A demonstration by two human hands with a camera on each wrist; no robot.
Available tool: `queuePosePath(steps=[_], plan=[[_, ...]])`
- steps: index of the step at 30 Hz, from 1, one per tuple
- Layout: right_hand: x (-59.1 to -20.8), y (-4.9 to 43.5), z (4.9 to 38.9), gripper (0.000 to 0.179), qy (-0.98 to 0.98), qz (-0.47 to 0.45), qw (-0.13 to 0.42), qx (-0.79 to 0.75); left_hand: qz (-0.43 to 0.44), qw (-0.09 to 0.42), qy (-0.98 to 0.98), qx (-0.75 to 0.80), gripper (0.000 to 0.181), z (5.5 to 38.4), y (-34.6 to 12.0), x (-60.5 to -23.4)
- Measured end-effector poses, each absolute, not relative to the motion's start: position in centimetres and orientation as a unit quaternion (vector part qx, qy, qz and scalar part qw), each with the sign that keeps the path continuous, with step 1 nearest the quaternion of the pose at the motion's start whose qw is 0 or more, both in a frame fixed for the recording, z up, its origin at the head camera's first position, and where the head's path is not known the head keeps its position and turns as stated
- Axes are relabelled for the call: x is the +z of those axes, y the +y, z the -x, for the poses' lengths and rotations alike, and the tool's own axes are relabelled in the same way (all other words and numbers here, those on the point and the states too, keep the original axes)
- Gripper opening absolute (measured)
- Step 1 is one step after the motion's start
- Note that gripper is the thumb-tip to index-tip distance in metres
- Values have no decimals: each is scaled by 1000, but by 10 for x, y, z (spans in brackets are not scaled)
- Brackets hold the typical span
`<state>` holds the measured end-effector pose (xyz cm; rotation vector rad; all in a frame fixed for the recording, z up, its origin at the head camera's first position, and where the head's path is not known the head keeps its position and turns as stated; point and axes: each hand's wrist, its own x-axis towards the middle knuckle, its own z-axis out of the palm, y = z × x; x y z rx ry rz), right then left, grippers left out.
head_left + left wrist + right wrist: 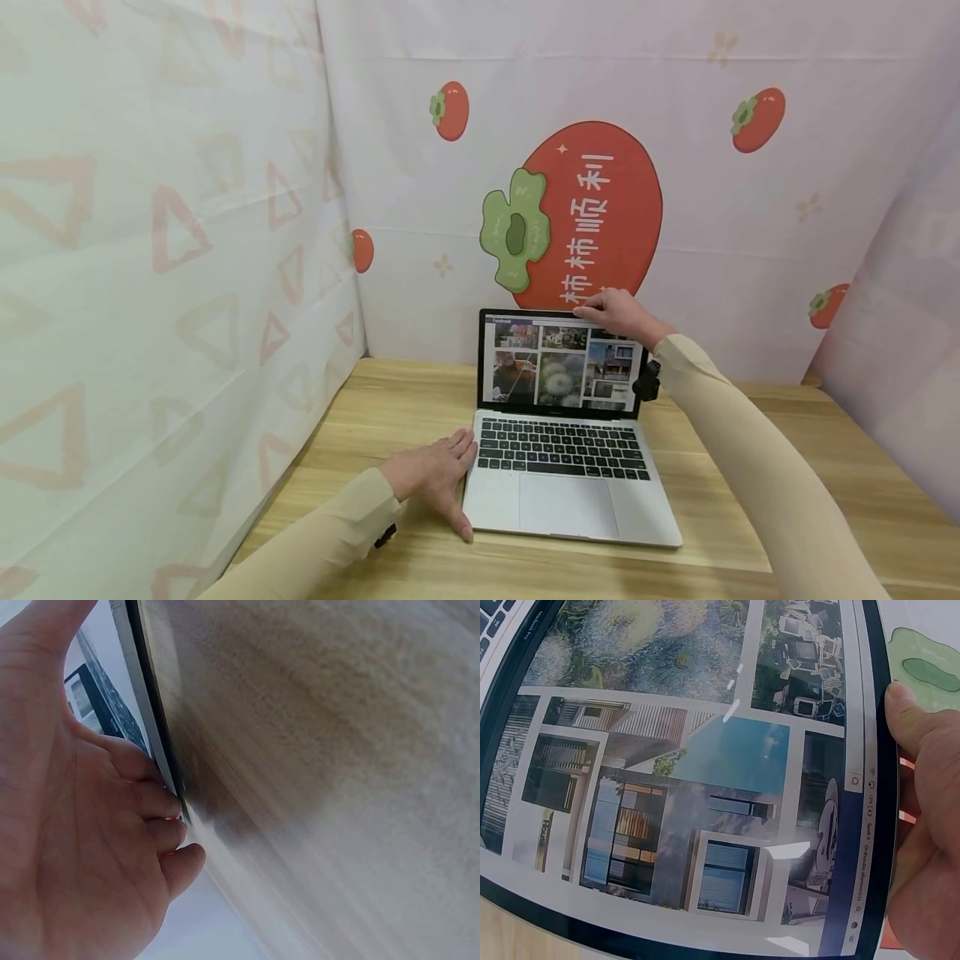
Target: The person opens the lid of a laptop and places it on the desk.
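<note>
A silver laptop (495, 504) stands unfolded on the wooden table, its lit screen (562, 375) showing a grid of pictures. My right hand (621, 317) pinches the lid's top edge toward the right; in the right wrist view the thumb (905, 712) lies on the front bezel and the other fingers are behind the lid. At the base's left side rests my left hand (437, 471), thumb near the front corner and fingers extended along the edge. The left wrist view shows its fingers (161, 802) touching the laptop's side edge.
Wooden tabletop (397, 400) surrounds the laptop. Behind it hangs a white cloth (405, 183) printed with red persimmons and characters. Another patterned cloth (187, 333) closes off the left, and a pale cloth (907, 333) hangs at the right.
</note>
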<state>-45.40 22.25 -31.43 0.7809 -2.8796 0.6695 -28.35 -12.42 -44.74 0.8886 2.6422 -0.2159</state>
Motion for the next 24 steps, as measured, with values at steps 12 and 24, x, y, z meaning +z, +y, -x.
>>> queuePosePath(steps=[12, 24], plan=[[-314, 224, 456, 41, -941, -248, 42, 225, -315, 165, 931, -83, 139, 281, -125, -448], [-319, 228, 462, 48, -943, -242, 50, 224, -315, 165, 931, -80, 138, 281, -125, -446]])
